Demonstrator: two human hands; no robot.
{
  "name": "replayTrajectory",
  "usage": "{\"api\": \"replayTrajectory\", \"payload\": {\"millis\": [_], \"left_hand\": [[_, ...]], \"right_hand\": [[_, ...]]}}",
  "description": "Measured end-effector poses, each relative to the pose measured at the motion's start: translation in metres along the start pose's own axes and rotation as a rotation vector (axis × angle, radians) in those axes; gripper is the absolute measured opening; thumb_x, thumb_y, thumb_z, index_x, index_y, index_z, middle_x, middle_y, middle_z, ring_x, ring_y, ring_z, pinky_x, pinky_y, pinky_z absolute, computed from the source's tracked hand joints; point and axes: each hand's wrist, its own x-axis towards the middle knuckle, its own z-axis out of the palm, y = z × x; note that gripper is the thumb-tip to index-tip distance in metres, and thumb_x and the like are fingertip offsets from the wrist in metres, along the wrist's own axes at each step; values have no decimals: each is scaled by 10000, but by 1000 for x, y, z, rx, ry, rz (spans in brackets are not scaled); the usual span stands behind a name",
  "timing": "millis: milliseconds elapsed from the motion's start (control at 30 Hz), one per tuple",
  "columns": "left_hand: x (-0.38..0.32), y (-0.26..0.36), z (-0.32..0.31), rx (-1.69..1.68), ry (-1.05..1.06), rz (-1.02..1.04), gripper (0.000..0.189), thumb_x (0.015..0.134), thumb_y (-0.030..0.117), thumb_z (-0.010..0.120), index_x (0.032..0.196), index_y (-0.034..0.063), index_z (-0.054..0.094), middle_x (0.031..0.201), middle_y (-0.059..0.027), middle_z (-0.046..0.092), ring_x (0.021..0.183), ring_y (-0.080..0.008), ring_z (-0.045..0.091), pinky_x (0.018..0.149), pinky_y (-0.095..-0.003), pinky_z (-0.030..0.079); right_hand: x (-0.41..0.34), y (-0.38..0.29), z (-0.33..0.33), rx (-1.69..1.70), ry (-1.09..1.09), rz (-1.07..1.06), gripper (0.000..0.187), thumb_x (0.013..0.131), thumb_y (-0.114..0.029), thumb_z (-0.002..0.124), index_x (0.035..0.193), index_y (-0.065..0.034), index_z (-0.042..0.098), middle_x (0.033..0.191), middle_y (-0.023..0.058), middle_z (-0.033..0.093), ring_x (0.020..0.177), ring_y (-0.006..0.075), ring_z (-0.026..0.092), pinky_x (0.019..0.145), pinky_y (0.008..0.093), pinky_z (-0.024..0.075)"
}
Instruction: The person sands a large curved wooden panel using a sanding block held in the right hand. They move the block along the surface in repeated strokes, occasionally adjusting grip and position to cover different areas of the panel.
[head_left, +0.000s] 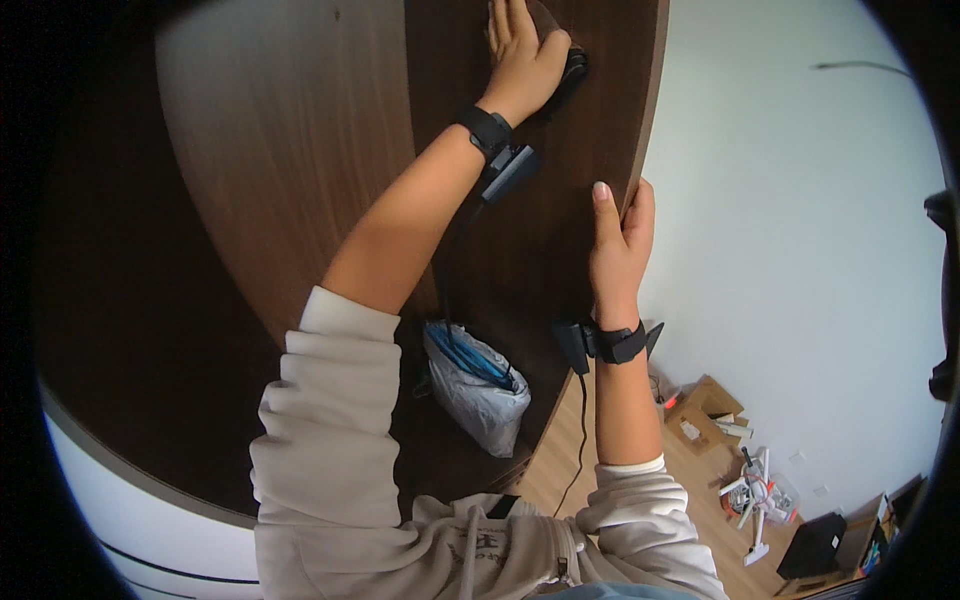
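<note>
My left hand (521, 64) is at the top of the view, on a dark, soft-looking item (574, 71) held flat against a dark brown wood panel (525, 247). The item looks like a bunched cloth, partly hidden under my palm. Lower right, my right hand (621, 240) grips the front edge of that panel, thumb on the inner face and fingers around the outer side. Below and between my arms, a grey plastic bag (480, 397) with blue material inside rests on the dark cabinet's shelf.
Each wrist wears a black strap with a small device and a cable (583, 435). Left stands another wood panel (300, 150); right, a white wall (772, 210). Down on the wood floor are an open cardboard box (701, 424), a white stand-like object (757, 495) and a black case (812, 546).
</note>
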Motion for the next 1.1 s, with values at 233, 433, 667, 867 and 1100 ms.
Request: {"api": "replayTrajectory", "payload": {"millis": [233,433,667,867,1100], "left_hand": [[-7,-24,-1,3,40,58,828,990,352,479,1592,-9,41,1641,-304,-3,1526,-451,2,1234,-515,47],[-24,-44,-4,-2,47,89,854,951,311,521,1582,-33,60,1630,-332,20,1529,-454,16,1236,-528,46],[-35,-54,-5,-30,63,116,858,934,268,550,1583,-29,74,1630,-331,37,1521,-472,42,1237,-530,57],[-40,-52,-6,15,71,114,881,910,253,570,1580,-38,77,1622,-350,41,1509,-502,64,1221,-575,75],[-36,-53,-8,20,19,143,921,933,330,578,1578,-41,36,1617,-359,-1,1509,-508,27,1217,-588,50]], "right_hand": [[1,2,0,34,-9,12,299,1016,-202,620,1220,8,556,1058,57,644,956,119,554,885,272,454],[2,-1,2,58,-22,9,284,1024,-183,604,1218,16,543,1100,60,630,991,117,550,922,269,434],[1,-9,6,73,-1,42,250,1030,-169,595,1200,8,546,1111,59,623,1009,115,541,947,263,415],[-1,-12,10,97,47,24,251,1031,-155,591,1214,9,543,1137,60,614,1037,122,537,964,266,405],[0,-9,9,114,54,23,225,1029,-143,591,1189,10,550,1128,57,617,1034,124,537,958,266,404]]}}
